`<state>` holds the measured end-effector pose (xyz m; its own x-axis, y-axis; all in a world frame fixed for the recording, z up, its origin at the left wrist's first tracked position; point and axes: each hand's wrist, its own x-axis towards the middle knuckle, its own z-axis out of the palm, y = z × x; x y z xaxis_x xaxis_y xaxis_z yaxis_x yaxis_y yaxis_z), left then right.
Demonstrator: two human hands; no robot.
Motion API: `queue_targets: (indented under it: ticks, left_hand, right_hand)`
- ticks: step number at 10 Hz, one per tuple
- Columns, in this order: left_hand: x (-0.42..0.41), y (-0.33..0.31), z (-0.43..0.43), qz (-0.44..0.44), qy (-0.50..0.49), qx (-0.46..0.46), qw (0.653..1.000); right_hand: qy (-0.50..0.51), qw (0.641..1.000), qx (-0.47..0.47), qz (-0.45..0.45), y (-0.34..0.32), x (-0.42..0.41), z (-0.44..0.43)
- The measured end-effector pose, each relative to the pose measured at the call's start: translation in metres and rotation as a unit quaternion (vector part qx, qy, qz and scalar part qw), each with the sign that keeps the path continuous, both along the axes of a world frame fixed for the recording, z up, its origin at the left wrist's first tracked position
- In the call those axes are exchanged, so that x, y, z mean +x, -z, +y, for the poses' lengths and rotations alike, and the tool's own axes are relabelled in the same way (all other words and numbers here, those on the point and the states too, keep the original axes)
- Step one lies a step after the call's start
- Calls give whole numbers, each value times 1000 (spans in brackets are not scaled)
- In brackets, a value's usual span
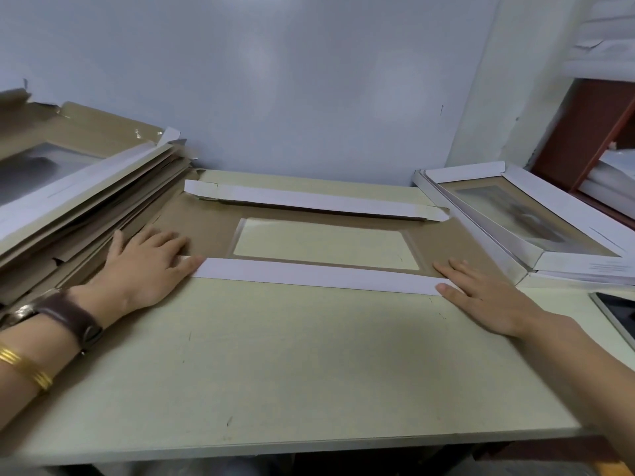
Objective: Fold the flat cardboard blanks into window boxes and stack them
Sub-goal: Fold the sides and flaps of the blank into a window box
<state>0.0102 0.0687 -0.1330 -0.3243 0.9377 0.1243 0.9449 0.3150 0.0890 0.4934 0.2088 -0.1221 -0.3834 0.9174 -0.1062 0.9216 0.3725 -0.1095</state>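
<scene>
We have one cardboard blank [206,231] lying flat in the middle of the worktop [292,355], brown side up. Its rectangular window [326,243] sits in the centre, and the pale green worktop shows through it. The near flap [309,274] is folded over onto the brown face, so its white side is up as a long strip just below the window. The far flap [309,201] is folded over in the same way on the other side of the window. Its small end tabs are slightly raised.

Our left hand [144,269] lies palm down on the left end of the blank. Its fingers [171,242] are straight and spread, and the thumb tip touches the left end of the near flap. Our right hand [488,300] lies palm down at the right end, with its fingers [457,269] straight and close together on the corner of the same flap. Neither hand grips anything; both press flat.

On the left wrist we wear a watch [68,314] with a dark brown strap, and gold bangles [24,365] further up the arm.

To the left, a pile of flat blanks [86,201] leans unevenly, and its lower edges touch the blank under our left hand. To the right, just beside the blank, is a stack of folded window boxes [563,207], white outside, with the top one showing its clear window. Near the right edge of the worktop lies a dark-screened device [615,314], only partly in view. Behind everything is a pale blue wall [309,80]. A red-brown shelf unit [584,132] holding white sheets stands at the far right.
</scene>
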Motion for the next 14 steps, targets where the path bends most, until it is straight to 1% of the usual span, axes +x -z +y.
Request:
queue_targets:
  ticks: [1, 2, 3, 4, 6, 7, 8, 9, 10, 11, 12, 13, 14]
  left_hand:
    - [21, -6, 6, 15, 18, 55, 998]
    - [54, -15, 9, -5, 93, 93, 991]
    - [93, -23, 10, -58, 170, 86, 980]
    - [129, -23, 12, -98, 207, 48, 972]
    - [178, -19, 25, -153, 252, -2, 956]
    - [194, -19, 33, -199, 265, -12, 944]
    - [200, -16, 39, -261, 248, -19, 933]
    - [195, -13, 44, -277, 220, -11, 935]
    - [188, -12, 47, -258, 189, -24, 947]
    - [182, -12, 49, -175, 177, -63, 966]
    - [175, -11, 55, -111, 174, -87, 975]
    - [171, -7, 61, -119, 178, -76, 974]
    - [166, -1, 69, -123, 187, -67, 972]
  right_hand:
    - [12, 1000, 2, -22, -1, -4, -1]
    - [31, 998, 10, -46, -1, -13, -6]
    - [41, 997, 41, -56, -2, -26, -15]
    - [48, 994, 63, -70, -4, -42, -24]
    - [65, 978, 133, -151, -12, -85, -44]
    - [38, 979, 137, -149, -17, -110, -53]
    - [-34, 978, 153, -138, -18, -130, -64]
    - [-23, 987, 141, -77, -27, -145, -77]
    - [-45, 990, 136, -5, -25, -153, -82]
    - [-99, 986, 117, 70, -24, -166, -100]
    - [-120, 977, 153, 85, -25, -167, -106]
    - [-137, 972, 167, 87, -25, -161, -108]
    - [-136, 969, 151, 137, -25, -151, -102]
